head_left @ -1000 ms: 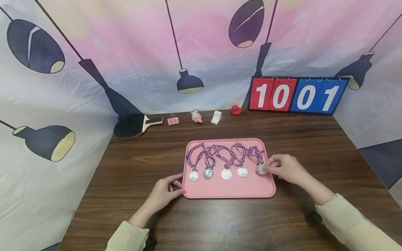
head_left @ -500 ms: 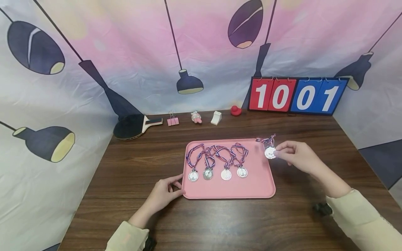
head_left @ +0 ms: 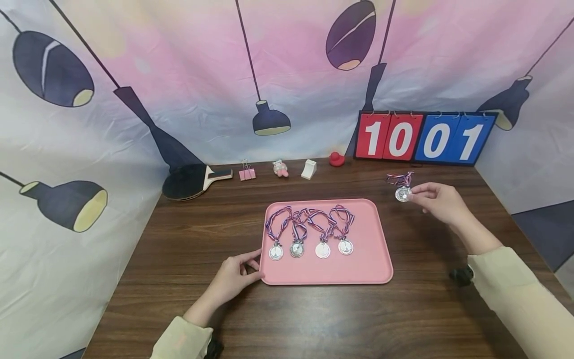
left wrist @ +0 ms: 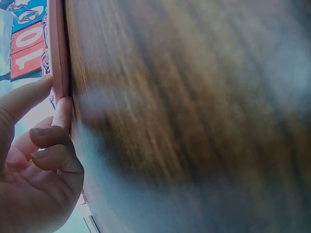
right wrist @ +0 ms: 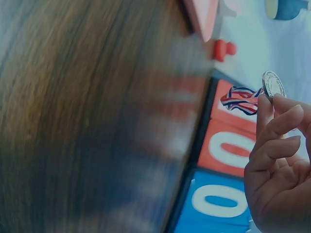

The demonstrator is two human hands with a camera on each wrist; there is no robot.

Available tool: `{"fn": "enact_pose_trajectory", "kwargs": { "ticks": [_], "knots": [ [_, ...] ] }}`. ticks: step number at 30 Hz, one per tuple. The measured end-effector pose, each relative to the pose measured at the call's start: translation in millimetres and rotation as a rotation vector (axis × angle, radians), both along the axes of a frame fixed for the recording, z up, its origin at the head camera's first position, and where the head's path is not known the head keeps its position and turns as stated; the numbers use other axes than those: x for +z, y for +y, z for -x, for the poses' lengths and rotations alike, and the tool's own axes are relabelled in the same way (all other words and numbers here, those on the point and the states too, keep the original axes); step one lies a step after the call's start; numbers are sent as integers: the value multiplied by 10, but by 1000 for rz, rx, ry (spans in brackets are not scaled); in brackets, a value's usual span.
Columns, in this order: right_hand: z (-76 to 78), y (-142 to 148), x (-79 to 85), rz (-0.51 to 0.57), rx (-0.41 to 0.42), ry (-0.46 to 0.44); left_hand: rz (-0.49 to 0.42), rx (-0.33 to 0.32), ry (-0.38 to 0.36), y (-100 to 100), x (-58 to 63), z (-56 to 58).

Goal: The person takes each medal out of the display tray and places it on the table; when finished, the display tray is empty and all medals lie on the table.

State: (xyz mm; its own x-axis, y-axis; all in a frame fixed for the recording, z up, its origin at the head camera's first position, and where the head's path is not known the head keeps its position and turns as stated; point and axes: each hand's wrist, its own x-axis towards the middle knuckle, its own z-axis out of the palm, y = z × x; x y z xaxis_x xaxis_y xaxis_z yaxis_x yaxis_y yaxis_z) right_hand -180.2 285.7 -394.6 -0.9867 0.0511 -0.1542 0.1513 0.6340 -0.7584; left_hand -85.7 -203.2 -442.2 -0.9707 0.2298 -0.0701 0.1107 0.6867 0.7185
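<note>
A pink tray (head_left: 327,276) lies on the brown table with several silver medals (head_left: 345,246) in a row along it, their red, white and blue ribbons (head_left: 279,223) looped behind. My left hand (head_left: 233,275) holds the tray's left edge with thumb and index finger, the other fingers curled in; the left wrist view shows the fingertips at the tray wall (left wrist: 59,48). Beyond the tray's right side, my right hand (head_left: 441,202) pinches another silver medal (head_left: 402,194) by its rim. Its bunched striped ribbon (right wrist: 241,100) hangs off the disc in the right wrist view.
Along the back stand a table tennis bat (head_left: 185,182), a pink binder clip (head_left: 247,173), a small figurine (head_left: 280,169), a small white block (head_left: 309,169) and a red rubber duck (head_left: 337,159). A flip scoreboard (head_left: 423,137) reading 10 and 01 leans at the back right.
My right hand has lifted the rightmost medal off the tray and carried it right and back, past the tray's edge. My left hand has stayed at the tray's left edge.
</note>
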Motion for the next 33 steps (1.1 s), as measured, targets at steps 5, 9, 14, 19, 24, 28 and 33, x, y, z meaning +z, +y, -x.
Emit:
{"fn": "enact_pose_trajectory", "kwargs": {
  "ticks": [5, 9, 14, 19, 24, 28, 33],
  "knots": [
    [87, 98, -140, 4, 19, -108, -11, -5, 13, 8, -5, 6],
    [113, 153, -264, -23, 53, -174, -19, 0, 11, 12, -1, 3],
    [104, 181, -374, -64, 72, -188, -14, -8, 16, 4, -15, 7],
    [78, 181, -430, -82, 77, -170, -12, -18, 29, -7, -34, 12],
    [56, 177, -474, -170, 94, -92, -24, -26, 38, -15, -36, 14],
    [53, 168, -493, -196, 96, -47, -16, -13, 17, -19, -35, 12],
    [42, 164, -485, -188, 77, -33, -14, -8, 5, -20, -32, 5]
  ]
}}
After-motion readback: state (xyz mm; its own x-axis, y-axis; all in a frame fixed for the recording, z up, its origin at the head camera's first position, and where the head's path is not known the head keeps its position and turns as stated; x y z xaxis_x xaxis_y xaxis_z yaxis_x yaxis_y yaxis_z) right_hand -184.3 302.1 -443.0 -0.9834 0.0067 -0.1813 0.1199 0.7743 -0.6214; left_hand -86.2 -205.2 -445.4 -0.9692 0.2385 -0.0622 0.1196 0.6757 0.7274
